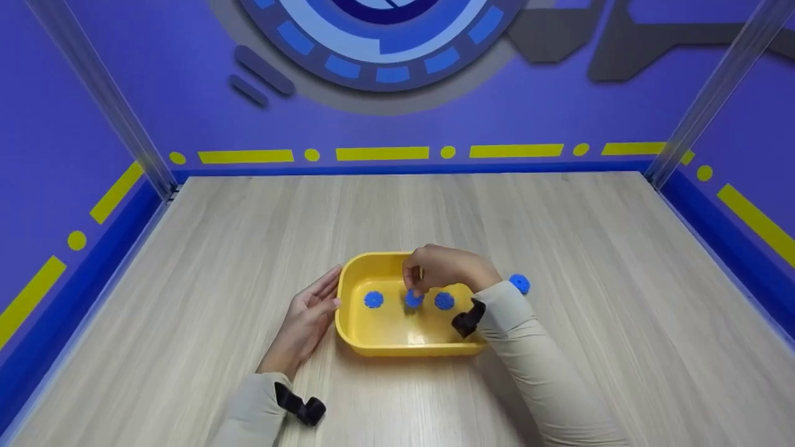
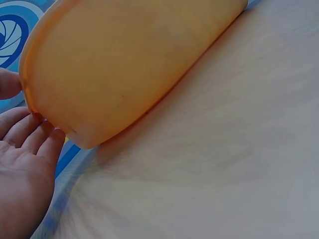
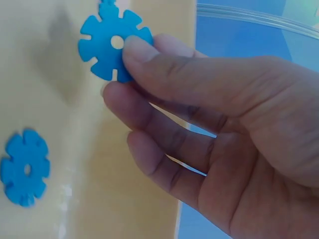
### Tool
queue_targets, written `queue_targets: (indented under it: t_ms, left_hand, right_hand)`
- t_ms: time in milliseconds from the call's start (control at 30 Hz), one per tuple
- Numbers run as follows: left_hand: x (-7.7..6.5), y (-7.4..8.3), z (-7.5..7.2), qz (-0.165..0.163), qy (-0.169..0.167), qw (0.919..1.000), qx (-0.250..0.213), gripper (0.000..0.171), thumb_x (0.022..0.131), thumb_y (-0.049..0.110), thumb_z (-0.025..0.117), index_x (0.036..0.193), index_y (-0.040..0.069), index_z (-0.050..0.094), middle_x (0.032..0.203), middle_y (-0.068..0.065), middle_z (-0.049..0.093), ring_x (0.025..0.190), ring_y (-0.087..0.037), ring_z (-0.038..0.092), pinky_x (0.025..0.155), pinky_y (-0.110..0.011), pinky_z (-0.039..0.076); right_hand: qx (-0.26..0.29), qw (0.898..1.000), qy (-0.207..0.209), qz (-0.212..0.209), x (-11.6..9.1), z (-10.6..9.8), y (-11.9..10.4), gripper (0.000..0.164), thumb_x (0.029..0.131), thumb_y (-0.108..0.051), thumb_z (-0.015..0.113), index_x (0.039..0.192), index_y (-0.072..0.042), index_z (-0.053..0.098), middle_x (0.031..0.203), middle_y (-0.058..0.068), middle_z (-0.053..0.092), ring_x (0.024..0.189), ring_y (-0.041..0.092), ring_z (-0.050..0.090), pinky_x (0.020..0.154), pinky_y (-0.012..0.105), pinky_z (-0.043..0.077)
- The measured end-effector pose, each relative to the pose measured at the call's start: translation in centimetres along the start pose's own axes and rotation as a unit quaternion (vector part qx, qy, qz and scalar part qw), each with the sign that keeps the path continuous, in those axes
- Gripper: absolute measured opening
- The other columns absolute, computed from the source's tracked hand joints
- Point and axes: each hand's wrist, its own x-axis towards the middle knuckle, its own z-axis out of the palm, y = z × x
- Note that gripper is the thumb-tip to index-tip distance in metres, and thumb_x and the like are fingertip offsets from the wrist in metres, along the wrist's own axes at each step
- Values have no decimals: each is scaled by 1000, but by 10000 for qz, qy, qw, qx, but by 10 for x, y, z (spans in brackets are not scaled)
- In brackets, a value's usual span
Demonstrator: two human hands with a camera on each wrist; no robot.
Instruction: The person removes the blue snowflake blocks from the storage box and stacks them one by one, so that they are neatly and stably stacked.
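Observation:
My right hand [image 1: 444,267] reaches over the yellow tub [image 1: 413,351] and pinches a blue notched disc [image 3: 102,40] with a round hole between thumb and fingertips. In the right wrist view another blue piece [image 3: 107,8] shows at that disc's upper edge, cut off by the frame. Two similar discs lie on the tub floor, a left one [image 1: 373,300] and a right one [image 1: 444,301]. My left hand [image 1: 305,321] rests with extended fingers against the outside of the tub's left end, its thumb at the rim. The tub's right end is partly hidden behind my right forearm.
Outside the tub, to the right of my right wrist, another blue notched disc [image 1: 519,284] lies on the wood-grain table [image 1: 261,236]. Blue panels [image 1: 186,112] with yellow marks stand along the back and both sides. Both wrists carry a black camera.

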Motion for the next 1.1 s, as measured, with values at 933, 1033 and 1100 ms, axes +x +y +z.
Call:
queue_targets:
  t_ms: [933,1033,1100]
  left_hand:
    - [1,0,1,-132,49,9994,308,63,90,-6,52,149,-2,29,157,-15,28,145,-26,28,108,-26,39]
    - [1,0,0,-113,41,9994,310,63,89,-7,52,148,-2,29,157,-16,28,145,-27,27,108,-25,39]
    - [1,0,0,-98,32,9995,309,63,89,-7,51,148,-3,29,157,-17,27,145,-28,27,108,-25,39]
  right_hand:
    - [322,9887,1459,-125,-61,-19,41,6,89,-6,65,92,-9,70,88,2,71,79,14,63,76,30,58]
    - [375,9853,1663,-154,-67,-19,47,7,90,-6,63,92,-9,70,88,2,71,78,14,63,75,29,58]
    - [469,9829,1776,-126,-71,-18,50,8,91,-6,63,93,-9,70,90,2,71,80,14,64,75,29,58]
